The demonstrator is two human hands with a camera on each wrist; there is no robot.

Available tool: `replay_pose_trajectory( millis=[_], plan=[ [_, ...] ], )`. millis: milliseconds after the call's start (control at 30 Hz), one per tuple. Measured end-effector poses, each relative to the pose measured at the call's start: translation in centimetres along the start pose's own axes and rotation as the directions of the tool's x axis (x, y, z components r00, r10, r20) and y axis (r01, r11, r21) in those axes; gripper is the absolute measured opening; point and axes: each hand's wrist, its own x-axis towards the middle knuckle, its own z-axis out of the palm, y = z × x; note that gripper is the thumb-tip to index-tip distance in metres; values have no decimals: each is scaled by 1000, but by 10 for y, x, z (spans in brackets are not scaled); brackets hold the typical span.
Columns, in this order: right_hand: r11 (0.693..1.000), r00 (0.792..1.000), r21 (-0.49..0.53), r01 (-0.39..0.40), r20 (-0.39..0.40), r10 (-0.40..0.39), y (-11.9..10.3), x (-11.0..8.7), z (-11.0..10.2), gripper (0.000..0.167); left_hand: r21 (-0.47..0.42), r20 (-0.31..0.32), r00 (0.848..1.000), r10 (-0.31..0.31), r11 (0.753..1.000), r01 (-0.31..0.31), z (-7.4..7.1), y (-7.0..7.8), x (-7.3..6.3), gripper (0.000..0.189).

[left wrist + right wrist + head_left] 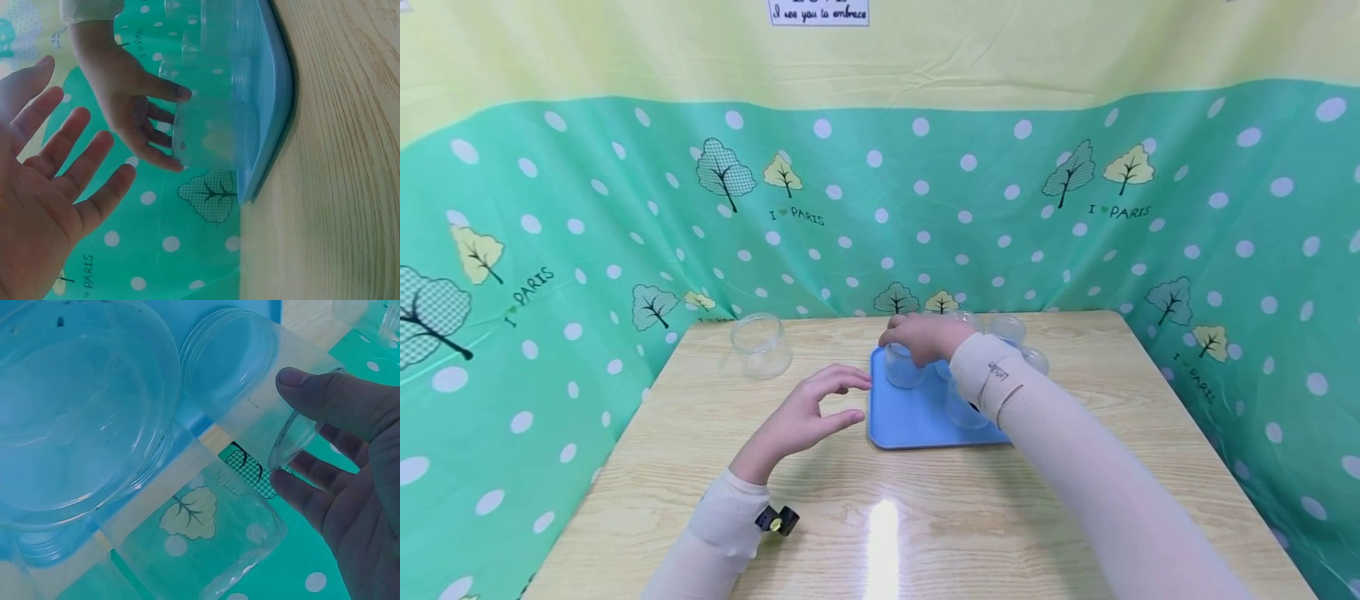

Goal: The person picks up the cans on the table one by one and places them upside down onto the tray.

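Note:
A clear jar (904,375) stands at the left back corner of a blue tray (906,425). My right hand (921,336) reaches over from above and holds it by its upper end, thumb on one side and fingers on the other, as the right wrist view shows on the jar (240,387). Over the table left of the tray, my left hand (808,415) hovers with fingers spread and nothing in it. The left wrist view shows that left palm (37,212) apart from the jar (215,137).
Several more clear jars share the tray, among them one near its front (966,410) and one at the back right (1007,330); the right forearm partly hides them. Another clear jar (762,348) stands alone at the table's back left. A patterned curtain (850,208) surrounds the wooden table (820,533).

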Motion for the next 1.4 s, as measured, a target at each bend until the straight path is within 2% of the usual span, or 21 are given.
replay_pose_trajectory(
  millis=[267, 600, 833, 1400],
  plan=[
    [1000, 1000, 2, 1, 13, -1, 0, 6, 2, 77, 14, -7, 1000, -29, 999, 29, 3, 0, 0, 37],
    [1000, 1000, -16, 18, 14, -18, 1, 12, 4, 77, 10, 3, 1000, -2, 1000, 2, 0, 1, 0, 37],
    [1000, 1000, -9, 1, 27, 0, 0, 11, 3, 77, 10, 14, 1000, 11, 1000, -11, -1, -1, 0, 35],
    [1000, 999, 7, -20, 40, 20, -1, 11, 3, 76, 2, 23, 1000, -12, 1000, 12, -1, 1, 0, 35]
  ],
)
